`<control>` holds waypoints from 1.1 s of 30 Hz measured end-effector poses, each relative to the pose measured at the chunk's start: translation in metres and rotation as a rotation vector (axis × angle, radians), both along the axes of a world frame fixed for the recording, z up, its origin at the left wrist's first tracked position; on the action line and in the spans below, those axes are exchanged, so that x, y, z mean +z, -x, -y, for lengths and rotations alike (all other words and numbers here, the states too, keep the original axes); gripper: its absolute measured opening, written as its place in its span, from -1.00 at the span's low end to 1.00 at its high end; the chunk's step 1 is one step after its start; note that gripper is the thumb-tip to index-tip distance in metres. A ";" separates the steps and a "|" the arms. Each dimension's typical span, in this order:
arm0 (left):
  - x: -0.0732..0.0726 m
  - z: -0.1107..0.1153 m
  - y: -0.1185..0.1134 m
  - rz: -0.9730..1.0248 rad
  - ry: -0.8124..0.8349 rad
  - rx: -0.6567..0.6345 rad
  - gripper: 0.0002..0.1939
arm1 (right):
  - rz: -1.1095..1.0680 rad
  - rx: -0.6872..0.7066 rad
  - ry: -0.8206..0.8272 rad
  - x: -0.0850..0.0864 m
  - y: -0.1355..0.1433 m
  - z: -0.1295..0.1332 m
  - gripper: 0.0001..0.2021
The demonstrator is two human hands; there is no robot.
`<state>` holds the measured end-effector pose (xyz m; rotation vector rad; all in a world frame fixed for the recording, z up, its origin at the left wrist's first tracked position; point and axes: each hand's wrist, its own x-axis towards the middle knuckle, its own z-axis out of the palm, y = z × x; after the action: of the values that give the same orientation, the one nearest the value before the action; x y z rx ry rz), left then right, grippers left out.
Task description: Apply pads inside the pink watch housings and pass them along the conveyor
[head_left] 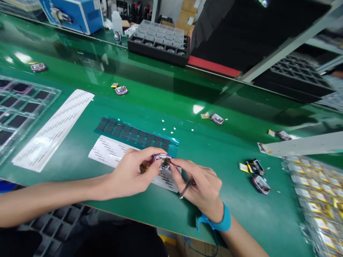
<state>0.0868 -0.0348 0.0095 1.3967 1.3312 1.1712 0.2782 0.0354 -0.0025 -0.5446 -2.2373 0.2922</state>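
1. Dark clothing (120, 239) lies nearest us, below the front edge of the green bench (230, 150).
2. Our left hand (136, 173) pinches a small purple case (165, 163) between thumb and fingers; the case is open, its dark inner parts showing, above a white printed sheet (105, 149).
3. Our right hand (200, 182), with a blue strap (221, 221) at the wrist, curls around a slim metal tool (187, 189); thumb and forefinger meet near the case's right edge, though what their tips pinch is too small for us to tell.
4. Beyond the sheet, blue film (173, 142) bears rows of dark strips (131, 132).
5. To our right, a black case (257, 166) and another purple case (261, 184) lie open.
6. To our left, a long sheet (53, 132) lies beside a clear tray (55, 93).
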 end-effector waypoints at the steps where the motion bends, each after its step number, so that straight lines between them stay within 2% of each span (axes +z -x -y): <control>1: 0.000 0.001 0.000 -0.055 -0.040 0.014 -0.76 | 0.012 0.004 -0.010 -0.001 0.000 0.000 -0.80; 8: 0.003 0.003 0.001 -0.257 -0.129 0.009 -0.74 | 0.092 0.038 -0.071 -0.001 -0.002 0.000 -0.79; 13: 0.002 0.005 -0.001 -0.371 -0.148 0.048 -0.75 | 0.186 0.059 -0.124 -0.002 -0.007 0.000 -0.68; 18: -0.003 0.005 -0.002 -0.437 -0.199 0.046 -0.77 | 0.295 0.047 -0.183 -0.003 -0.009 0.002 -0.76; 21: -0.002 0.002 -0.001 -0.374 -0.150 0.037 -0.78 | 0.266 0.062 -0.105 -0.001 -0.008 0.000 -0.84; 26: 0.003 -0.005 0.001 -0.164 0.011 0.024 -0.80 | 0.227 0.078 -0.045 0.005 -0.009 -0.006 -0.84; 33: 0.004 -0.009 0.003 0.090 0.207 -0.164 -0.85 | 0.134 0.032 -0.046 0.001 -0.011 -0.007 -0.83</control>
<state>0.0837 -0.0261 0.0138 1.2633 1.2139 0.9484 0.2888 0.0420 -0.0019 -0.5180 -2.3783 0.2257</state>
